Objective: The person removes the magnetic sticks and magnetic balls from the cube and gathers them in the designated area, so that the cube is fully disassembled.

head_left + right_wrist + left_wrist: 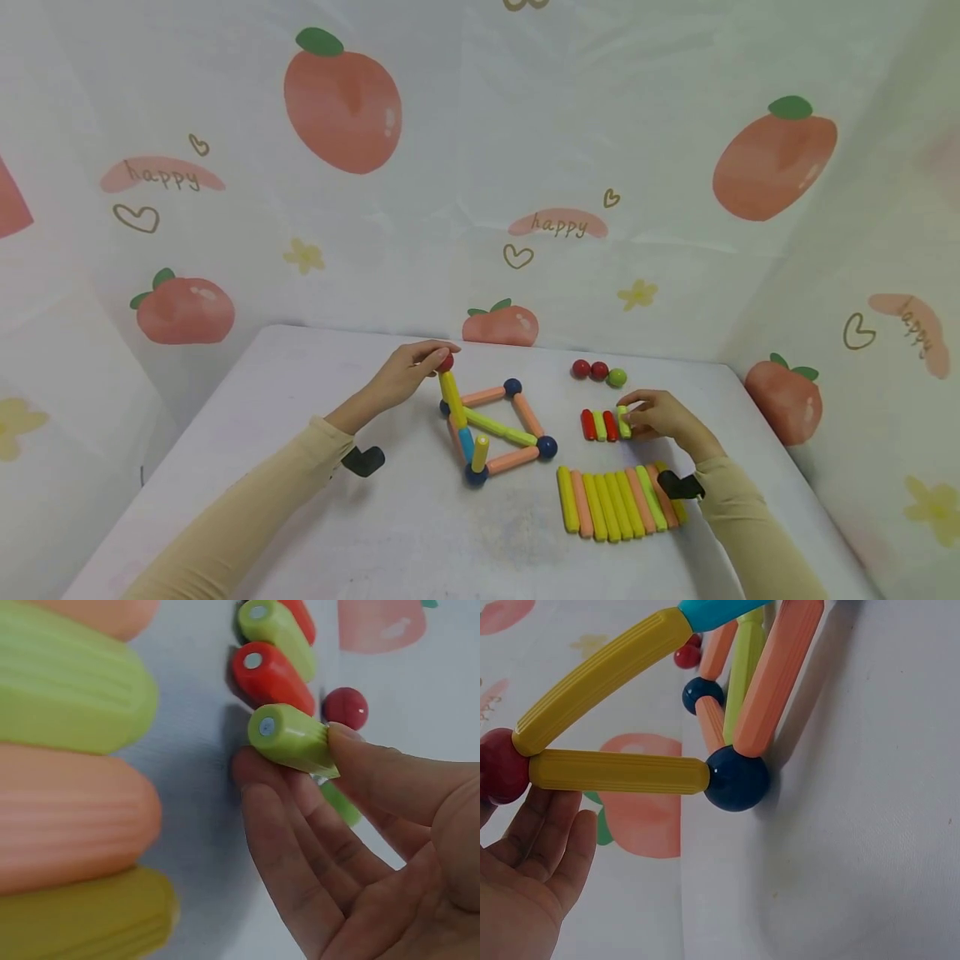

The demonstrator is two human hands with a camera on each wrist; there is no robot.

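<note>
My left hand (pixel 405 372) holds a red ball (pixel 446 362) at the raised top of a magnetic stick-and-ball frame. From this ball, a straight yellow stick (pixel 619 772) reaches a dark blue ball (pixel 737 778), and a curved yellow stick (pixel 604 682) joins a light blue stick (pixel 467 445). Orange sticks (pixel 513 460) and blue balls form the base, crossed by a green diagonal (pixel 500 428). Another yellow stick (pixel 480 454) stands up at the front corner ball (pixel 476 475). My right hand (pixel 663 419) pinches a short green stick (pixel 292 739) between thumb and fingers, at the end of a short row.
Beside that green stick lie short red sticks (pixel 588 425) and another short green one (pixel 600 426). Behind them are red balls (pixel 581 368) and a green ball (pixel 617 377). Nearer me, long yellow, orange and green sticks (pixel 606 507) lie side by side. A printed cloth backs the white table (pixel 337 533).
</note>
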